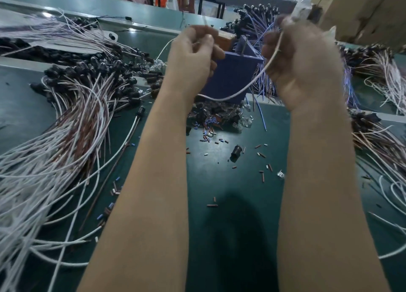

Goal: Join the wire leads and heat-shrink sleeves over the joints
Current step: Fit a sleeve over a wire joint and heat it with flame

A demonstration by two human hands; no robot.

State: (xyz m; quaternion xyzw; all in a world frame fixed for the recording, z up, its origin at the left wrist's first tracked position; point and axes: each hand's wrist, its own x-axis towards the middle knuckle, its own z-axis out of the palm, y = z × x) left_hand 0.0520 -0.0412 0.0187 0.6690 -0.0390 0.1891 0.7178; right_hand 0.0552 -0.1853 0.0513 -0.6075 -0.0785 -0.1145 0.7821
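Head view: standing close, I see two bare arms reach out over a dark green table (246, 203). Little cut sleeve bits (262, 176) in brown, blue and white lie all over the table between the arms. A small black plug (236, 153) lies among them. A bigger heap of sleeve bits (211, 124) sits a bit farther on, at the foot of a blue box (232, 74).

On the left is a big bunch of white and brown wires (66, 142) with black ends. More white and brown wires (380, 142) lie on the right.

Both hands are held up in front of the blue box. The left hand (193, 58) has its fingers curled, and its fingertips pinch a thin white lead (164, 47) that curves off to the left. The right hand (305, 65) is curled tight around a long white wire (241, 91). That wire hangs down in a loop and runs behind the left wrist. The right hand is blurry, so I cannot tell what else it holds.

Behind the hands is a bunch of blue wires (260, 26) with black ends. A cardboard box (364, 12) is at the far right.
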